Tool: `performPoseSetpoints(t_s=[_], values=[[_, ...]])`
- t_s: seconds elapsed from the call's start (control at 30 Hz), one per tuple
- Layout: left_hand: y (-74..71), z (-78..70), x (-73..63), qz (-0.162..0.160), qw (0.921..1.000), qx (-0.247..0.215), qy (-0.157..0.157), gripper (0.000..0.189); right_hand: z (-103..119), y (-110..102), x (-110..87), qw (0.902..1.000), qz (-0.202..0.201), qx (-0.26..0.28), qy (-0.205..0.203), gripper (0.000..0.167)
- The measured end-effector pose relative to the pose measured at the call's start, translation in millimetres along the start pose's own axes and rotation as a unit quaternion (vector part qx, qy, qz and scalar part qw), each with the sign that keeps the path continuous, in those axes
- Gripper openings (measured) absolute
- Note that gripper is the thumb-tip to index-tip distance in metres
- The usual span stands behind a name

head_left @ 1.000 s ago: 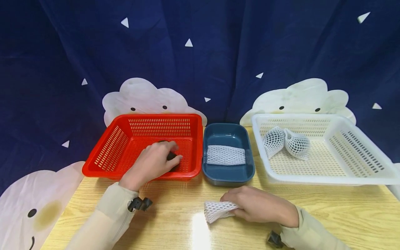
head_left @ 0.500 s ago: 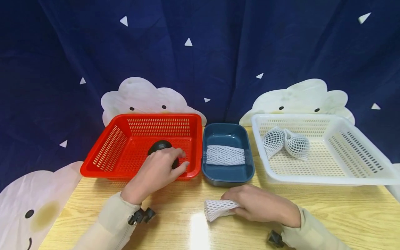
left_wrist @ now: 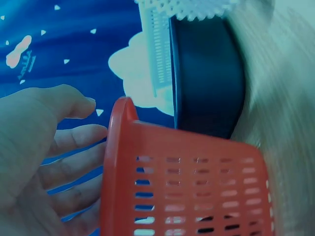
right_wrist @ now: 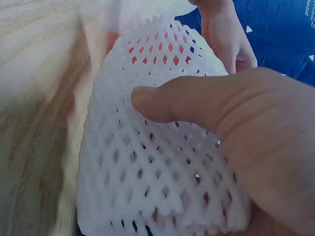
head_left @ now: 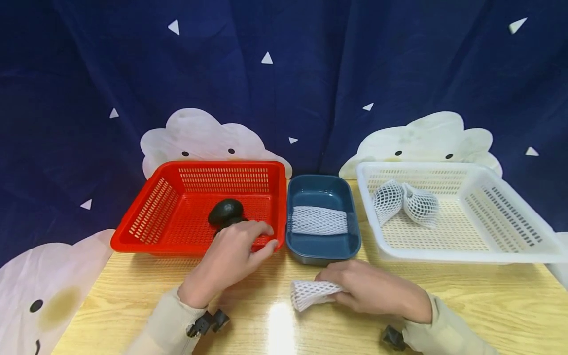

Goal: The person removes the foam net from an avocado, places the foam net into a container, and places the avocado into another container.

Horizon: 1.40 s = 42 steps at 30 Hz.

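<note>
My left hand [head_left: 232,256] hovers at the front rim of the red basket [head_left: 151,246], fingers loosely bent and holding nothing. Just beyond it in the basket lie two dark avocados, the farther avocado [head_left: 225,211] in plain sight and the nearer one partly covered by the hand. My right hand [head_left: 377,290] pinches a white foam fruit net [head_left: 310,294] over the table, its thumb lying across the mesh [right_wrist: 147,147] in the right wrist view. In the left wrist view the left fingers [left_wrist: 74,172] stand beside the basket rim.
A dark blue bin [head_left: 324,249] between the baskets holds a flattened foam net [head_left: 319,220]. To the right, a white basket [head_left: 461,255] contains two net-wrapped fruits [head_left: 421,206]. Behind everything hangs a navy curtain [head_left: 310,74].
My left hand has drawn back toward the front right of the red basket, uncovering the avocados. The right hand keeps holding the foam net, almost in place.
</note>
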<state>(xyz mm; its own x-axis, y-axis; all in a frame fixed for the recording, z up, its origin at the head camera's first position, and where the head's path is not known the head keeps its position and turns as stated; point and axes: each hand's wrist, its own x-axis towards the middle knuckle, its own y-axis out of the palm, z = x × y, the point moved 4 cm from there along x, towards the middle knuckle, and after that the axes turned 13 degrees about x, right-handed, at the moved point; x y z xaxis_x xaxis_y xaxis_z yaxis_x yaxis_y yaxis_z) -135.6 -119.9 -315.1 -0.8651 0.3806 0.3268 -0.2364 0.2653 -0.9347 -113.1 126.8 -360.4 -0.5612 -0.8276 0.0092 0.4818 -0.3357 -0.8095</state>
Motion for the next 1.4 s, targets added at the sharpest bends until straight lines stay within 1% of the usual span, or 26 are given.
performPoseSetpoints(t_s=[0.13, 0.3, 0.37, 0.53, 0.77, 0.87, 1.03, 1.17, 1.3, 1.4], values=[[3.7, -3.2, -3.7, -0.004, 0.9999, -0.011, -0.002, 0.021, 0, -3, 0.4, 1.0, -0.004, -0.004, 0.007, 0.028], [7.0, -7.0, -5.9, -0.008, 0.9997, -0.019, 0.009, 0.02, 2, -8, -0.9, 0.9999, -0.011, -0.004, 0.005, 0.028], [6.6, -7.1, -6.8, -0.019, 0.9995, -0.023, 0.006, 0.019, 3, -9, -1.7, 0.9999, -0.014, -0.004, 0.001, 0.028], [1.9, -6.6, -9.1, -0.06, 0.9977, -0.033, -0.001, 0.018, 4, -14, -4.8, 0.9997, -0.024, -0.009, 0.0, 0.031], [-1.8, -14.8, -11.4, -0.07, 0.9962, -0.044, 0.029, 0.017, 1, -26, -11.3, 0.9983, -0.055, -0.018, 0.001, 0.038], [-3.1, -18.5, -13.0, -0.072, 0.9956, -0.048, 0.034, 0.016, 1, -32, -13.1, 0.9976, -0.066, -0.021, -0.007, 0.039], [-4.0, -24.7, -15.9, -0.07, 0.995, -0.054, 0.047, 0.012, 1, -40, -16.2, 0.9943, -0.098, -0.033, -0.028, 0.038], [-4.1, -27.4, -17.8, -0.078, 0.9926, -0.055, 0.075, 0.011, 1, -44, -15.5, 0.9909, -0.123, -0.042, -0.034, 0.038], [-4.2, -30.4, -19.2, -0.068, 0.9899, -0.06, 0.109, 0.015, 1, -48, -15.9, 0.9856, -0.156, -0.055, -0.034, 0.04], [-3.9, -33.9, -20.3, -0.06, 0.9873, -0.064, 0.132, 0.016, 0, -53, -17.0, 0.981, -0.181, -0.066, -0.021, 0.041]])
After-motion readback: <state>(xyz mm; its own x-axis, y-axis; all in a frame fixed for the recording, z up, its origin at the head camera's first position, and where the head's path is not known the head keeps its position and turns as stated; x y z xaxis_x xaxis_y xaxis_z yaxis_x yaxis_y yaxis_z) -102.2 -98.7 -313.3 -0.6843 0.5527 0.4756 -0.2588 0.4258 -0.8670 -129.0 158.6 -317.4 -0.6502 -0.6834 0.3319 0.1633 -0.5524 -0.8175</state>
